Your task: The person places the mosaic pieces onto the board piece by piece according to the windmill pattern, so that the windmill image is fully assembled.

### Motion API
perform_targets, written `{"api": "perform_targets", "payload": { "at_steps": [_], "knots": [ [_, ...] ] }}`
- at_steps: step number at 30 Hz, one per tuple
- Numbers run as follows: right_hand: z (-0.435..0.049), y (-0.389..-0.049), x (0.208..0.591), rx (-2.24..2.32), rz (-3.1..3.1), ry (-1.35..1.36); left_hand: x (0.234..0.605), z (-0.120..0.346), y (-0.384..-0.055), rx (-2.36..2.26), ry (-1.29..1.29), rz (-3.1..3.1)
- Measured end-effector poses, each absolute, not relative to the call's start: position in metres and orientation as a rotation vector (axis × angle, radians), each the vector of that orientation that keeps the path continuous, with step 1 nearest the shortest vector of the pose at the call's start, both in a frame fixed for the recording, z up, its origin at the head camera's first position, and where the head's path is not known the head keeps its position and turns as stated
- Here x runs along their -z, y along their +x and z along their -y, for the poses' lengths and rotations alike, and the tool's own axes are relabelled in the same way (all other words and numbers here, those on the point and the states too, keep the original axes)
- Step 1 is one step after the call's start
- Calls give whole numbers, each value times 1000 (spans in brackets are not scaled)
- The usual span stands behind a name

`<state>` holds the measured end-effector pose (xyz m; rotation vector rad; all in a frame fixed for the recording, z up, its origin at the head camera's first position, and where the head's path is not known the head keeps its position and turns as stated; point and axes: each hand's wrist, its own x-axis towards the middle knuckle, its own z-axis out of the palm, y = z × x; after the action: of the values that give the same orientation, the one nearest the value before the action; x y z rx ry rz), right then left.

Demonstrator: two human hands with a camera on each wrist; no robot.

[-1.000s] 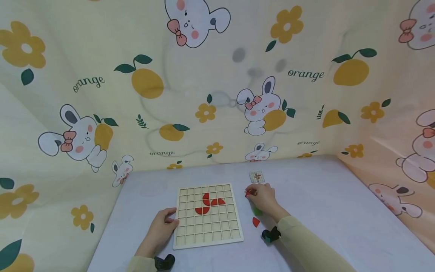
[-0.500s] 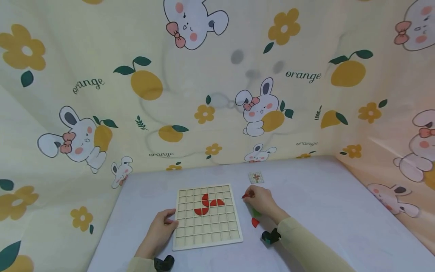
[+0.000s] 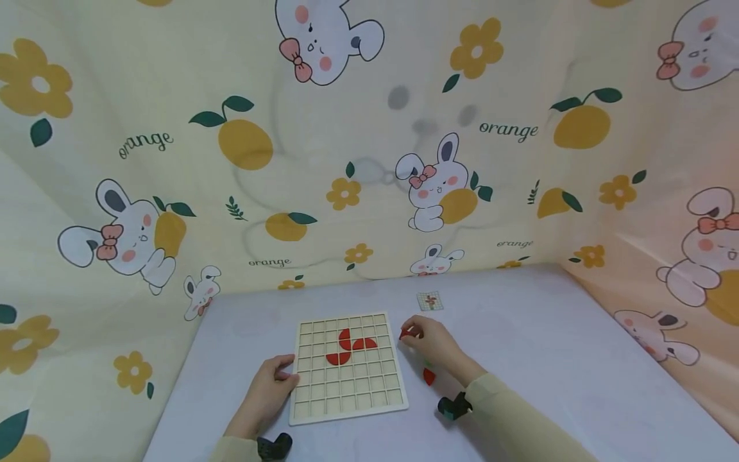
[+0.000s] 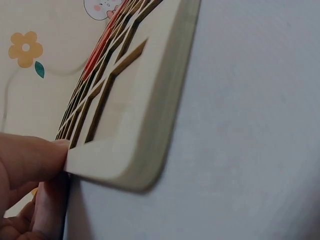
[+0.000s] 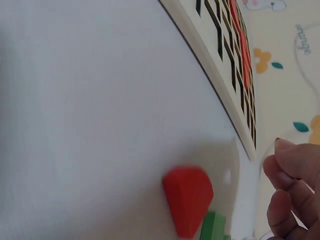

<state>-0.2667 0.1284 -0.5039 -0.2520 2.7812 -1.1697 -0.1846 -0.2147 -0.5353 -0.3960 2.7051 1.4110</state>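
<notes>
A pale square grid board lies on the table, with several red quarter-circle pieces set in its cells, forming curved shapes in the upper middle. My left hand holds the board's left edge; in the left wrist view its thumb lies against the rim near a corner. Just off the board's right edge, my right hand pinches a red piece between thumb and fingertips. Beneath that hand lie a loose red quarter-circle piece and a green piece, the latter mostly covered in the head view.
A small card printed with a grid and a red figure lies behind my right hand. Black wrist devices sit by both sleeves. A patterned curtain closes off the back and sides of the white table.
My right hand has moved slightly left with the red piece, closer to the board's edge. The left hand keeps its place on the board. The whole head view has shifted a little.
</notes>
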Motion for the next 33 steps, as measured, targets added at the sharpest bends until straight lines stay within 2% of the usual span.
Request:
{"api": "perform_targets", "payload": {
  "at_steps": [19,33],
  "knots": [
    [-58,-252,507,1021,-2637,-601,537,214,-186,-1397,-422,-2701],
    [-44,-253,509,989,-2670,-608,536,215,-187,-1392,-424,-2700]
  ]
}}
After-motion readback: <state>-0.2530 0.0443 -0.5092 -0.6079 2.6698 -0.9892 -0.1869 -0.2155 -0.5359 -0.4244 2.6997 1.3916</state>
